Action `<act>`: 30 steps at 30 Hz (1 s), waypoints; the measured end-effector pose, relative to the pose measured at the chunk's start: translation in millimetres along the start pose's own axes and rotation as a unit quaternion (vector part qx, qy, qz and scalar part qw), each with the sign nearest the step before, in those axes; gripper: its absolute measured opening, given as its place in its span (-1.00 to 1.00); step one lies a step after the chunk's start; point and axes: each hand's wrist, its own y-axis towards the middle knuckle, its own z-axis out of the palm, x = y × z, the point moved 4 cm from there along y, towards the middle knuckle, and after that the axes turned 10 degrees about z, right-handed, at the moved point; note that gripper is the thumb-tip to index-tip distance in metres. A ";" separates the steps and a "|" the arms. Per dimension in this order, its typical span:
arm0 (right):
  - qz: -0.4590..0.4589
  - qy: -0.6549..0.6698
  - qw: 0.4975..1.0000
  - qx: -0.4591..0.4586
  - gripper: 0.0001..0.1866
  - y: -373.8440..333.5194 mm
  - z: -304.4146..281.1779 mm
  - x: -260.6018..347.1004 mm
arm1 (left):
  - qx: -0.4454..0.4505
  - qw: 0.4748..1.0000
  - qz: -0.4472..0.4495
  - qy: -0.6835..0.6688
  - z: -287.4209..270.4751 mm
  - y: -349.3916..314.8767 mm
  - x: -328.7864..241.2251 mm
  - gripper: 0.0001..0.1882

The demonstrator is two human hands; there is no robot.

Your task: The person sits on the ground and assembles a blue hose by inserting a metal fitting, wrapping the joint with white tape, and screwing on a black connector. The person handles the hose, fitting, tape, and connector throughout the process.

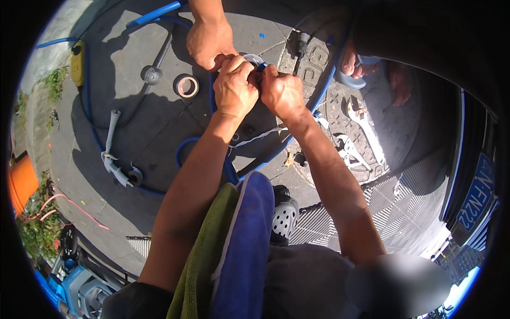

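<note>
My left hand (237, 90) and my right hand (282, 94) are close together, fingers closed in a pinch. Between the fingertips a small blue piece (261, 66) shows; the rest of it is hidden. Just behind my fingers, part of a pale ring-shaped thing (252, 57) can be seen. Another person's hand (211, 43) reaches in from the far side, its fingers against my left hand. Blue cable or hose (317, 103) loops on the ground around and below my hands. A roll of tape (186, 85) lies to the left.
An adjustable wrench (367, 130) and locking pliers (351, 152) lie at right. On the left are a grey spray-gun-like tool (112, 162) and a yellow inline box (77, 64). A person's foot in a slipper (350, 77) and a vehicle's blue plate (476, 191) are at right.
</note>
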 end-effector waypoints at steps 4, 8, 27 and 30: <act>0.013 -0.001 1.000 0.005 -0.87 -12.8 0.5 -2.1 | -0.017 1.000 -0.007 -0.021 -1.6 -1.9 3.6 -0.85; 0.010 0.004 1.000 0.004 -0.84 -3.7 3.7 -3.7 | -0.018 0.999 -0.008 -0.037 3.7 0.3 9.5 -0.83; -0.004 -0.008 1.000 0.019 -0.87 -22.5 -2.8 -9.5 | -0.015 0.997 -0.010 -0.078 4.4 -7.1 11.0 -0.76; -0.016 -0.023 0.999 0.024 -0.88 -4.1 4.4 -7.2 | -0.013 0.997 0.004 -0.073 3.2 -3.1 11.1 -0.76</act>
